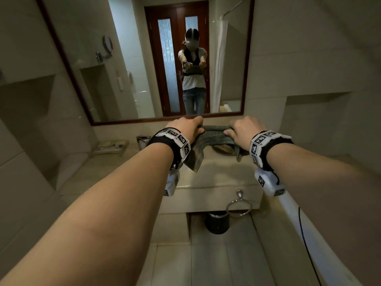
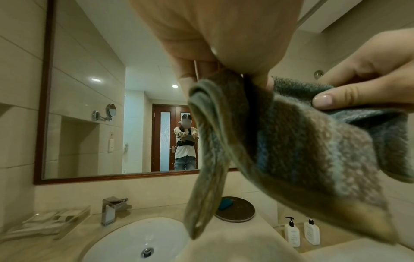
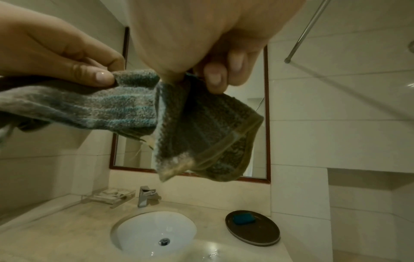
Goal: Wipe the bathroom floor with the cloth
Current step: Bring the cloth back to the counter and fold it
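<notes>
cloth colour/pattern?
Grey-green cloth with teal and pale stripes, olive hem; clearest in right wrist view.

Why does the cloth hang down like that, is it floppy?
Probably floppy: the cloth sags between the left hand and right hand, and its free corners droop. It looks like thick, looped towelling, so likely easy to pinch, not slippery. Probably light, since fingertips alone hold it.

Rough, looped terry cloth (image 2: 298, 141); glossy white ceramic basin (image 3: 154, 230); polished chrome faucet (image 3: 144, 195); smooth stone countertop (image 3: 67, 230); dark wood mirror frame (image 2: 45, 88).
</notes>
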The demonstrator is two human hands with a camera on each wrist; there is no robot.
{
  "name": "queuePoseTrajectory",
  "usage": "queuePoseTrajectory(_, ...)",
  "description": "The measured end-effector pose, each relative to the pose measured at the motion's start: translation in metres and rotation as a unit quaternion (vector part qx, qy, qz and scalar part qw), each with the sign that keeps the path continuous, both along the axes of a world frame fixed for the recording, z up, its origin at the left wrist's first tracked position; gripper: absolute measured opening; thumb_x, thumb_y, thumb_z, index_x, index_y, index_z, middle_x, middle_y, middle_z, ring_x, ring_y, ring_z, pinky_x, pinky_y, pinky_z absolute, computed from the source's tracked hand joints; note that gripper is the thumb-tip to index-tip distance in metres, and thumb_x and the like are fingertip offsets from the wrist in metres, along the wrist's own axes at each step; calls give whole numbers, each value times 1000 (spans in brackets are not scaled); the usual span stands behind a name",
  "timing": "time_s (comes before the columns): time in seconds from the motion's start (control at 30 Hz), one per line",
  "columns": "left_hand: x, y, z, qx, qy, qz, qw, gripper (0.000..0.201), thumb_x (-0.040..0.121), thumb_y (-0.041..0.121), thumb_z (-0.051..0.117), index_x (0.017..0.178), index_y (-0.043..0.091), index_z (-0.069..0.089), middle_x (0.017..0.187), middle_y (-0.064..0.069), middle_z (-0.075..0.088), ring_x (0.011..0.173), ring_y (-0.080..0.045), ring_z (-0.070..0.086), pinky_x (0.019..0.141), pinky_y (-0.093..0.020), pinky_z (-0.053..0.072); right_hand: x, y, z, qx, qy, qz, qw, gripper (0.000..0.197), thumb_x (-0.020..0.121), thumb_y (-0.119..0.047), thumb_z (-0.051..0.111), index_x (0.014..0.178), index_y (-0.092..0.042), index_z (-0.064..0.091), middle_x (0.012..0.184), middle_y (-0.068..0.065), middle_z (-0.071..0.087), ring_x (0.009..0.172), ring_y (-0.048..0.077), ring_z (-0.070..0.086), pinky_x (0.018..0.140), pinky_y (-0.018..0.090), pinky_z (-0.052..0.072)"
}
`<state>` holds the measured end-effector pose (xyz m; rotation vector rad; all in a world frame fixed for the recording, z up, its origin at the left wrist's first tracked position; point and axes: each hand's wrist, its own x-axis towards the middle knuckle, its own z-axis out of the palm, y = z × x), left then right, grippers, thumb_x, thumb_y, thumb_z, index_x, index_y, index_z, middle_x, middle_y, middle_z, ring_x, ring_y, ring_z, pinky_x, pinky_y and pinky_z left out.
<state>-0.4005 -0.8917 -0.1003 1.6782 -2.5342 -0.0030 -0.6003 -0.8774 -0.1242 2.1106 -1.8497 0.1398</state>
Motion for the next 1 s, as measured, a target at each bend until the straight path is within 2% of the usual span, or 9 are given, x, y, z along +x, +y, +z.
queuePoseTrajectory(0.2,-34,-95,-21,30,-15,21,999,22,103,42,39,110,22,48,96,-10,60,85,-32,60,81,-48,53,-29,-94,-14,61,-6,-11,998,47,103,-46,36,102,-8,63,82,9,52,84,31,57,65,34,38)
queuePoseTrajectory(0.33,-42,-152,-39,52,-18,33,998,24,104,43,37,111,23,47,91,-8,59,83,-30,59,80,-45,53,-38,-154,-37,100,-36,-1,994,47,104,-44,35,103,-6,61,83,9,52,76,26,50,65,33,38)
queuePoseTrajectory(0.47,-53,-213,-68,75,-18,34,996,22,104,41,38,108,22,46,82,-4,55,77,-28,57,75,-42,49,-47,-212,-69,113,-56,-4,992,43,104,-44,35,107,-9,60,90,9,57,82,27,53,69,33,40)
queuePoseTrajectory(0.57,-62,-260,-97,99,-4,17,995,22,103,43,38,108,24,48,90,-7,62,81,-31,61,81,-49,53,-55,-253,-94,148,-96,-11,984,35,104,-42,37,104,-13,56,93,6,58,86,25,57,76,36,46)
queuePoseTrajectory(0.67,-70,-306,-132,120,-1,3,993,23,103,44,37,110,25,48,89,-5,60,80,-26,60,76,-43,53,-66,-295,-127,171,-108,-24,979,30,104,-41,37,92,-16,48,85,4,54,80,25,57,79,42,52)
queuePoseTrajectory(0.73,-76,-332,-157,145,3,2,989,26,104,43,36,116,23,48,92,-5,58,81,-26,57,72,-38,47,-72,-319,-151,189,-115,-31,975,30,103,-41,39,86,-18,45,79,5,52,73,24,55,75,43,53)
queuePoseTrajectory(0.8,-83,-355,-180,165,7,6,986,28,104,40,36,124,22,47,101,-8,57,84,-28,54,72,-35,40,-78,-339,-173,208,-118,-31,971,28,103,-40,38,88,-18,45,74,2,48,69,22,52,67,36,49)
queuePoseTrajectory(0.9,-91,-385,-214,167,7,4,986,27,104,36,39,122,18,49,100,-6,53,96,-29,55,75,-33,36,-83,-363,-206,240,-114,-29,964,25,104,-38,36,92,-17,44,82,6,53,74,24,52,66,36,44)
queuePoseTrajectory(1.0,-98,-405,-260,220,0,11,975,23,103,39,42,115,19,46,95,-9,56,87,-30,56,73,-36,40,-91,-383,-252,286,-100,-21,953,20,104,-34,36,93,-19,43,94,8,56,83,27,55,76,41,48)
